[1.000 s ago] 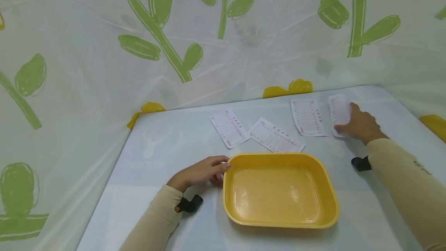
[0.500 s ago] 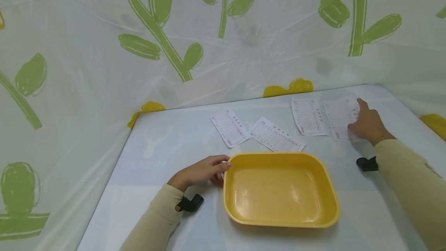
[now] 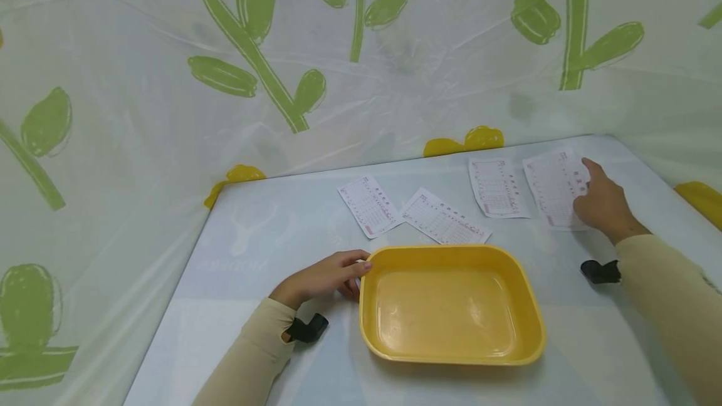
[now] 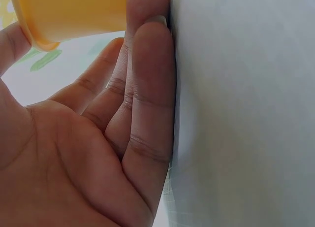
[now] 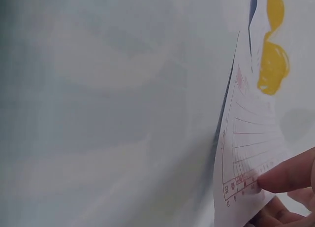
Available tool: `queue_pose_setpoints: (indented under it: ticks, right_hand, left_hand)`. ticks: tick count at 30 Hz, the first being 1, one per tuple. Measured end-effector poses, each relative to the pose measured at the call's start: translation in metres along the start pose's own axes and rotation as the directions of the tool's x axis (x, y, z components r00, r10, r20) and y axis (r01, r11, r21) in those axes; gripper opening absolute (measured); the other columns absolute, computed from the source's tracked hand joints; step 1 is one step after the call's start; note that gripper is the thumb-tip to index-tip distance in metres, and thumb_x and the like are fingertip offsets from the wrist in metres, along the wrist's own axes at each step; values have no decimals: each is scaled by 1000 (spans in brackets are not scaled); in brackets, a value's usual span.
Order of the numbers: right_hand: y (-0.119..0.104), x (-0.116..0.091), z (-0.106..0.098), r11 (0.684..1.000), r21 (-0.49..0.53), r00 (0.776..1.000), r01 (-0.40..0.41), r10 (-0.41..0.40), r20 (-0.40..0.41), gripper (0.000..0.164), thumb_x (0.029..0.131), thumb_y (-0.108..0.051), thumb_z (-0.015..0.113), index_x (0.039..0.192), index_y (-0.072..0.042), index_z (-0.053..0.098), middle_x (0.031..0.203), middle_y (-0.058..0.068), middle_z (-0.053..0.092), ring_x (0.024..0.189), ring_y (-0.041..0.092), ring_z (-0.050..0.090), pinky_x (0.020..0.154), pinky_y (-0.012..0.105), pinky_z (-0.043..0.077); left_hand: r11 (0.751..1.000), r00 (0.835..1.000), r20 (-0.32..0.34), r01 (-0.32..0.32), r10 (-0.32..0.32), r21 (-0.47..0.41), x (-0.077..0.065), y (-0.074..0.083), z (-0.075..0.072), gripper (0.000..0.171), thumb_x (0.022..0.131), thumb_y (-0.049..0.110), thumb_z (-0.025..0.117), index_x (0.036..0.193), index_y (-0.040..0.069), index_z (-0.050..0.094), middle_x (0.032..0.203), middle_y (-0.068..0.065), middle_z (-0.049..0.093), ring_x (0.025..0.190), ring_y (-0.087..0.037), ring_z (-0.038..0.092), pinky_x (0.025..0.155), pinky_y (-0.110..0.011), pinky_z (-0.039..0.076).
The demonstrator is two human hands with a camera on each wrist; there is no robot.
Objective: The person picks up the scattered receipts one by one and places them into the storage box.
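Observation:
My left hand (image 3: 324,277) is beside the yellow plastic tray (image 3: 366,331), with its fingertips at the left end of the rim. The left wrist view shows the left hand's fingers (image 4: 150,84) long and relaxed along the white tabletop. At the far right, my right hand (image 3: 609,202) pinches the right edge of a white printed paper slip (image 3: 553,190). In the right wrist view its thumb (image 5: 290,175) presses on the red print of the slip (image 5: 246,138), with curled fingers at the slip's edge. The index finger points outward in the head view.
Three similar printed slips lie behind the tray: a left one (image 3: 369,205), a slanted middle one (image 3: 445,218) and a right one (image 3: 497,187). A pale curtain (image 3: 423,99) with green plants hangs behind the table (image 3: 225,306). Black wrist cameras sit under both sleeves.
My right hand has moved to the right over the last second, and the slip beneath it has spread flatter, showing more of its print. The left hand and tray stay in place.

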State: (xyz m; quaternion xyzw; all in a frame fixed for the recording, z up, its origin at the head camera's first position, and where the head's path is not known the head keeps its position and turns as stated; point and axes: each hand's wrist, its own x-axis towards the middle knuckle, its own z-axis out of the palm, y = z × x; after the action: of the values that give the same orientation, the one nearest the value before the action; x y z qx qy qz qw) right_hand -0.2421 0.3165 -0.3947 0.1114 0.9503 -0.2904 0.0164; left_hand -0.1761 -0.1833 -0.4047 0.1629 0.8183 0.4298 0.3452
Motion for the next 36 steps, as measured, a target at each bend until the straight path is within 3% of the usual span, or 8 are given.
queue_pose_setpoints:
  ticks: [6, 24, 36]
  right_hand:
    - [-4, -6, 1, 999, 11, 998, 41, -40, -42, 87, 82, 10, 37, 158, -2, -5, 142, 47, 29, 126, 63, 34, 101, 72, 33]
    - [-33, -40, 10, 981, 11, 978, 193, -191, -88, 79, 93, 6, 35, 161, -11, 0, 139, 43, 37, 114, 57, 45, 85, 66, 47]
    - [-65, -70, 7, 952, 11, 945, 307, -304, -120, 76, 94, 3, 40, 162, -15, 8, 134, 38, 44, 103, 50, 49, 90, 68, 48]
  left_hand:
    - [1000, 1000, 5, -1, 1, -1, 0, 0, 0, 49, 102, 48, 45, 138, 14, 55, 95, -4, 69, 82, -17, 64, 81, -31, 57]
    - [1000, 1000, 5, 3, -3, 0, 2, -4, -1, 51, 103, 48, 44, 139, 14, 55, 93, -4, 68, 82, -17, 64, 80, -30, 57]
    - [1000, 1000, 4, 1, -1, -7, 2, -5, -1, 49, 104, 46, 44, 138, 14, 56, 93, -4, 69, 82, -18, 65, 81, -30, 56]
